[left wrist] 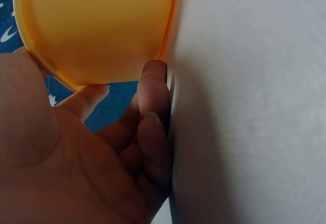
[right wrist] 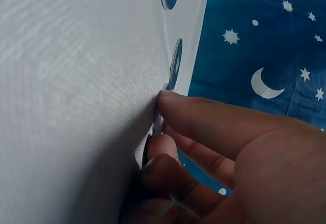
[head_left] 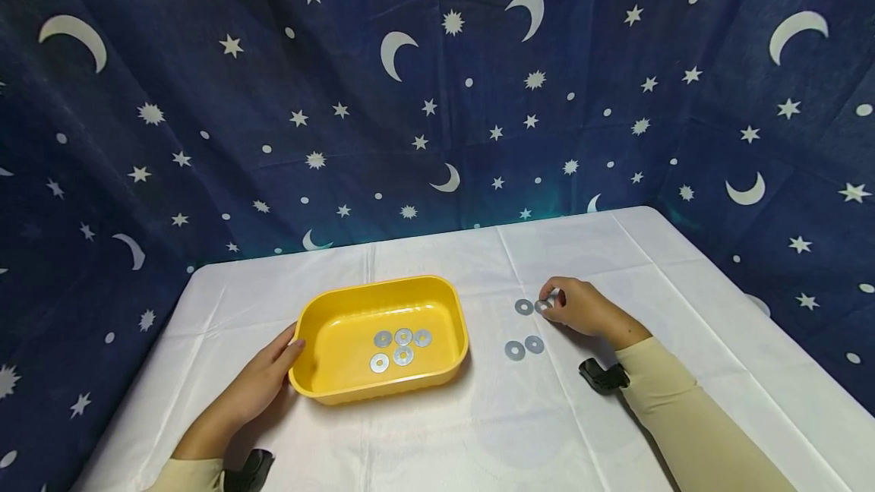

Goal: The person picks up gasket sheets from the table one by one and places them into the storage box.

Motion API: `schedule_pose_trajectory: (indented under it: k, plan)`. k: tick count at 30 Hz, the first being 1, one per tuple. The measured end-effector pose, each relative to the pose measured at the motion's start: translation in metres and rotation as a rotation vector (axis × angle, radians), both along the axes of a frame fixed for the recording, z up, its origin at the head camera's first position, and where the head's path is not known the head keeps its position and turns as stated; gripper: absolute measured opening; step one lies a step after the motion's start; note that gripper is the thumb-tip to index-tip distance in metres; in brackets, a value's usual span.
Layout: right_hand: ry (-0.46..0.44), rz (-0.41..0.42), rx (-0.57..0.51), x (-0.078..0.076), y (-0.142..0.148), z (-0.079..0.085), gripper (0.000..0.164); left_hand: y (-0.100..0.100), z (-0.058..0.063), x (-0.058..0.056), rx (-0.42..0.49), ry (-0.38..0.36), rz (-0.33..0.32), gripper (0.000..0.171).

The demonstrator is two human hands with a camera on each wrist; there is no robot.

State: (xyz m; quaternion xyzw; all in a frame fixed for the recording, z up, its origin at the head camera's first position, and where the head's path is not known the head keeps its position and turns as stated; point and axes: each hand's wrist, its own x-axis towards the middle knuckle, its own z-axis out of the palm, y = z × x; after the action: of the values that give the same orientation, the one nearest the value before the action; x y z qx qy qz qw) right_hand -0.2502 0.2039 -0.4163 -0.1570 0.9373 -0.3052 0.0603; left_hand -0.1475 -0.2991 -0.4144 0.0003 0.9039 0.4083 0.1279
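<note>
A yellow plastic tray stands on the table with several flat metal washers lying inside it. My left hand grips the tray's left end, thumb over the rim; in the left wrist view its fingertips meet the tray's outer wall. To the right of the tray, my right hand pinches a washer between thumb and fingers, down at the table surface. Another washer lies just left of that one. Two more, a left washer and a right washer, lie nearer the front.
A white cloth with fold lines covers the table. Dark blue fabric with moons and stars hangs behind it and along both sides. Each wrist carries a black device, such as the right wrist camera.
</note>
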Motion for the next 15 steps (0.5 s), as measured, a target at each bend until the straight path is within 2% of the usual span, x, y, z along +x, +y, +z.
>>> schedule_pose_trajectory:
  k: [15]
  plan:
    - [-0.037, -0.010, 0.025, 0.0016, -0.0020, 0.0000, 0.021, 0.0010, 0.0017, -0.0008, -0.023, -0.029, 0.013, 0.071]
